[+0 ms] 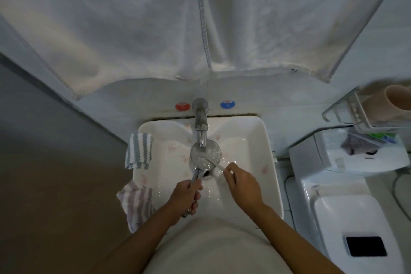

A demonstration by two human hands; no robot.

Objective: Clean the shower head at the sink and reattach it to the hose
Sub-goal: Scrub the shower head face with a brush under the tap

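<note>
The chrome shower head point(205, 155) lies face up over the white sink point(262, 140), right under the spout of the chrome tap point(201, 124). My left hand point(185, 198) grips its handle near the drain. My right hand point(241, 181) pinches a thin white toothbrush point(214, 163), whose bristle end rests on the wet face of the shower head. No hose is in view.
Two striped cloths point(139, 150) point(136, 203) hang over the sink's left rim. Red point(182, 106) and blue point(227, 104) knobs sit behind the tap. White towels point(200, 18) hang above. A toilet tank point(347, 202) and a wire rack point(364, 109) stand at the right.
</note>
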